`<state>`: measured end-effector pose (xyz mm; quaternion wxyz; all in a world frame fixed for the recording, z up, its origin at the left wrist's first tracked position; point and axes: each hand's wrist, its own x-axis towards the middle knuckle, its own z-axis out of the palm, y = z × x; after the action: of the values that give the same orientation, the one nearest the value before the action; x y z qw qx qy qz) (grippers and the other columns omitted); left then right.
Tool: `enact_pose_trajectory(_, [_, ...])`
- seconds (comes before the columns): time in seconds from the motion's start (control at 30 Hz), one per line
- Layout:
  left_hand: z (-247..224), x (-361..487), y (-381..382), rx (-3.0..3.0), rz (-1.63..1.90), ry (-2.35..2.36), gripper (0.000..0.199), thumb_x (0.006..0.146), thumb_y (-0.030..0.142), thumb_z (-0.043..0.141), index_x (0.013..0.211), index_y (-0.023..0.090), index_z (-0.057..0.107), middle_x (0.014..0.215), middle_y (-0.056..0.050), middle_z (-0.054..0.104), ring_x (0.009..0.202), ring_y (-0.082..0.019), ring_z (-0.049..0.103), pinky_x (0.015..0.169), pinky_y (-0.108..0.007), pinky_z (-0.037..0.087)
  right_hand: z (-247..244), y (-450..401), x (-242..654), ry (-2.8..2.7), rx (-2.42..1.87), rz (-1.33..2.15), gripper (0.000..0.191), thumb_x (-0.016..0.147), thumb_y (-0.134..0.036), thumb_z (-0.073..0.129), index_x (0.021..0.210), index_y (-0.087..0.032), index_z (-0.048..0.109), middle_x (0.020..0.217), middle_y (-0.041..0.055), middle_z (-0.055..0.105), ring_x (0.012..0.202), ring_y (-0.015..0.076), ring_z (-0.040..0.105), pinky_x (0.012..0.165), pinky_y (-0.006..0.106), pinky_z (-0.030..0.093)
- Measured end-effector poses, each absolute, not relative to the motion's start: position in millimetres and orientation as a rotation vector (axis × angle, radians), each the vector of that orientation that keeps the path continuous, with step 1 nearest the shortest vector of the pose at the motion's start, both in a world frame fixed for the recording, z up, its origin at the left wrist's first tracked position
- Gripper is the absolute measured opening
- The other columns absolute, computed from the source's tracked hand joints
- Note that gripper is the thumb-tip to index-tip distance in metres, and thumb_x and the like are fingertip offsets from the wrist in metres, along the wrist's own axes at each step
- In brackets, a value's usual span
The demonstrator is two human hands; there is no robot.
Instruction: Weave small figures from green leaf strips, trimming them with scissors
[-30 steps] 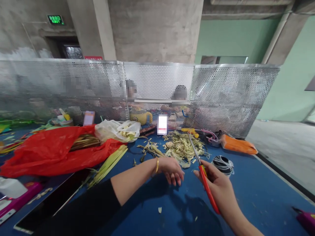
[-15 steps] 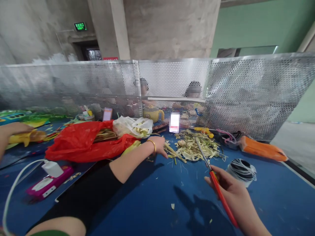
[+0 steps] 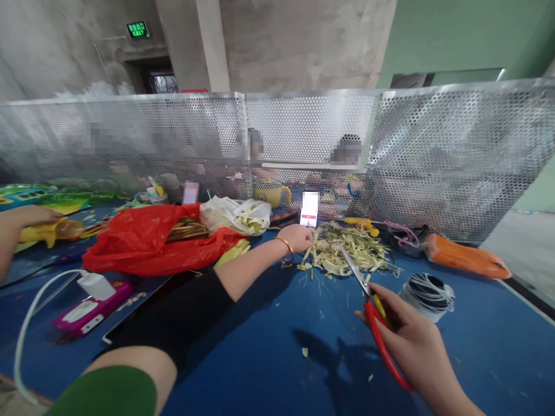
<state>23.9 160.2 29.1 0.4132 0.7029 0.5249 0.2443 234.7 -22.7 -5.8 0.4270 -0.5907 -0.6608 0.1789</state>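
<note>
My right hand (image 3: 407, 320) grips a pair of scissors (image 3: 373, 315) with red handles, yellow on the inside. The blades point away over the near edge of a pile of pale, dry plant strips (image 3: 347, 248). At the left edge of that pile is my left hand (image 3: 297, 238), a gold bangle on its wrist, its fingers curled close below a lit phone (image 3: 309, 209). The fingertips are partly hidden, so what they hold, if anything, is unclear. Some strips lie right beside those fingers.
A red plastic bag (image 3: 143, 242) and a white bag (image 3: 236, 215) lie left. Right are a string spool (image 3: 428, 297) and an orange packet (image 3: 466, 256). A purple power strip (image 3: 93, 309) sits left. Another person's hand (image 3: 37, 216) is far left. A perforated metal screen (image 3: 303, 127) stands behind.
My left hand has moved forward and slightly right, nearer the phone, its fingers now more curled. The scissors have turned in my right hand, showing more of their handles. The view has tilted slightly down.
</note>
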Motion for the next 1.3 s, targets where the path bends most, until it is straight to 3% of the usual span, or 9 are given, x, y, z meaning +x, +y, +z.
enact_pose_trajectory(0.17, [26.5,3.4,75.2,1.673,-0.03,1.012,0.013,0.054,0.02,0.083,0.058,0.021,0.07,0.05,-0.003,0.064,0.044,-0.021,0.06,0.047,-0.033,0.051,-4.5,-28.6,228.0,-1.641,-1.444,0.506,0.05,0.069,-0.044,0.07,0.111,-0.017,0.067,0.08,0.0034,0.071,0.071,0.0193,0.067,0.065,0.021,0.054])
enact_pose_trajectory(0.27, [10.3,3.7,36.5,1.426,-0.569,0.524,0.02,0.071,0.041,0.072,0.074,0.021,0.074,0.064,-0.007,0.07,0.052,-0.022,0.065,0.051,-0.035,0.053,-4.1,-32.2,224.0,-1.637,-1.432,0.535,0.049,0.07,-0.043,0.07,0.112,-0.017,0.066,0.08,0.003,0.071,0.07,0.0182,0.066,0.065,0.021,0.054])
enact_pose_trajectory(0.4, [4.1,12.2,59.8,2.046,0.224,0.828,0.03,0.07,0.028,0.074,0.098,0.021,0.071,0.092,-0.005,0.073,0.084,-0.023,0.068,0.077,-0.035,0.054,-2.9,-32.8,224.4,-1.625,-1.407,0.509,0.049,0.069,-0.043,0.071,0.11,-0.017,0.066,0.079,0.0024,0.07,0.069,0.0177,0.066,0.064,0.021,0.054])
enact_pose_trajectory(0.5, [4.2,10.2,86.7,2.516,0.681,1.118,0.043,0.079,0.02,0.062,0.122,0.02,0.059,0.131,-0.009,0.057,0.123,-0.024,0.049,0.107,-0.04,0.034,-3.2,-30.1,228.3,-1.595,-1.387,0.492,0.051,0.07,-0.045,0.07,0.112,-0.015,0.065,0.081,0.004,0.07,0.073,0.0184,0.067,0.066,0.022,0.054])
enact_pose_trajectory(0.7, [-23.3,4.6,84.2,2.914,0.241,0.443,0.058,0.082,0.051,0.058,0.132,0.023,0.051,0.142,-0.009,0.046,0.131,-0.024,0.041,0.109,-0.033,0.03,-8.0,-26.0,230.7,-1.556,-1.395,0.507,0.051,0.07,-0.043,0.071,0.111,-0.014,0.065,0.079,0.0042,0.071,0.072,0.0187,0.067,0.067,0.023,0.055])
enact_pose_trajectory(0.87, [-6.3,-6.9,106.1,2.849,0.451,0.999,0.034,0.089,0.041,0.048,0.105,0.019,0.067,0.11,-0.01,0.069,0.108,-0.021,0.06,0.098,-0.033,0.041,-8.0,-28.2,230.6,-1.616,-1.417,0.48,0.052,0.071,-0.048,0.07,0.111,-0.016,0.065,0.081,0.0038,0.07,0.074,0.0188,0.067,0.068,0.022,0.054])
enact_pose_trajectory(0.97, [-2.9,-26.1,98.6,2.735,0.644,1.316,0.04,0.092,0.045,0.04,0.114,0.022,0.063,0.121,-0.007,0.064,0.115,-0.019,0.056,0.101,-0.031,0.039,-8.3,-28.3,231.3,-1.633,-1.43,0.48,0.051,0.071,-0.049,0.069,0.112,-0.017,0.065,0.081,0.0036,0.07,0.073,0.0185,0.066,0.066,0.022,0.053])
enact_pose_trajectory(1.13, [-32.7,-39.9,74.0,2.397,0.129,1.957,0.1,0.072,0.076,0.045,0.133,-0.003,0.044,0.141,-0.03,0.038,0.132,-0.04,0.036,0.106,-0.047,0.031,-14.8,-24.7,227.9,-1.672,-1.447,0.571,0.05,0.075,-0.048,0.065,0.115,-0.018,0.063,0.091,0.0057,0.072,0.078,0.0204,0.068,0.07,0.026,0.054])
enact_pose_trajectory(1.3, [-41.9,10.3,90.1,2.539,0.177,1.812,0.078,0.087,0.058,0.038,0.133,-0.004,0.043,0.141,-0.028,0.039,0.133,-0.036,0.035,0.107,-0.044,0.028,-16.3,-20.9,228.2,-1.796,-1.558,0.475,0.051,0.076,-0.048,0.061,0.118,-0.019,0.061,0.101,0.0073,0.072,0.087,0.023,0.068,0.076,0.029,0.053])
